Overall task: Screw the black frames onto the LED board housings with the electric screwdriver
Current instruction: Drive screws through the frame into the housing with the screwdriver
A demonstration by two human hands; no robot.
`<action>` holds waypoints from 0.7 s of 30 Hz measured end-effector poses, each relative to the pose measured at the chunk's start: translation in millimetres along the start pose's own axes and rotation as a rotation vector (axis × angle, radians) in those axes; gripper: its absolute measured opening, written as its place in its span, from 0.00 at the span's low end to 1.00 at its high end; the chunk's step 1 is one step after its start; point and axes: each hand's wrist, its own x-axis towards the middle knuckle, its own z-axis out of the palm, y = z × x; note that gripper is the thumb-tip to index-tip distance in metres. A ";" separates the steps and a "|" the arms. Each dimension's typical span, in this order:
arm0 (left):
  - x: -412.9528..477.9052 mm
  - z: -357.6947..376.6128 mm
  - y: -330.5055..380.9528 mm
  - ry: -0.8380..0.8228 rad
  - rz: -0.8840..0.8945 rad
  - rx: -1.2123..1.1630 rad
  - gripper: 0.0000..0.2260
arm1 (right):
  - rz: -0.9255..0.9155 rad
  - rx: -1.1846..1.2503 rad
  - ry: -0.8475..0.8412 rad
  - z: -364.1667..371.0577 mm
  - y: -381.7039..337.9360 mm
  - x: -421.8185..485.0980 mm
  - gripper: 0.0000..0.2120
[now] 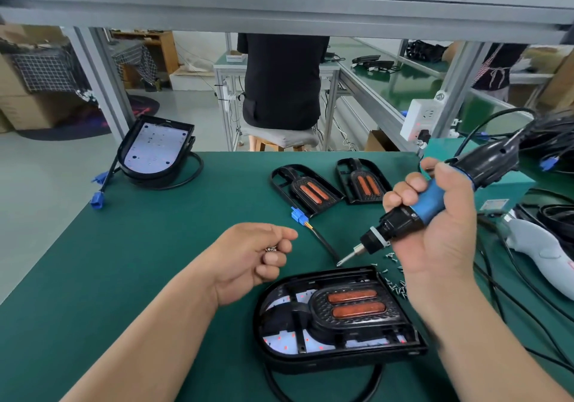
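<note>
Gripping the blue-and-black electric screwdriver (400, 223) in my right hand (441, 224), fingers wrapped tight round the barrel, I've got its bit angled down, hovering just above the top edge of the near black plastic LED board housing (310, 361). My left hand (251, 255) is well apart from the right, curled round a few small silver screws (271, 249). Progress check: the black openwork frame with two orange strips (351, 305) sits inside that near housing, but I can't tell whether any screw is in, so I'd call this unit barely begun. Two more loose black frames (306, 190) lie on the green bench mat (155, 246) further back, and the stacked housings at far left (157, 150) show a white LED board with no frame, so most of the job looks ahead of me. Containers now: I see no screw tray, and the spare loose screws (394, 280) lie scattered straight on the mat beside my right wrist. The teal box (497, 190) at right hides its contents from me.
</note>
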 end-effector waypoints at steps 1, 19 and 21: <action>0.4 1.4 -1.2 -0.003 0.002 -0.003 0.08 | 0.005 0.003 0.002 0.7 2.0 -1.4 0.03; 3.1 -4.6 -6.0 -0.202 0.012 -0.082 0.14 | 0.017 0.006 0.029 3.4 5.4 -7.8 0.04; 2.2 -4.5 -5.1 -0.206 0.019 -0.067 0.12 | 0.022 0.007 0.025 3.3 6.1 -7.7 0.04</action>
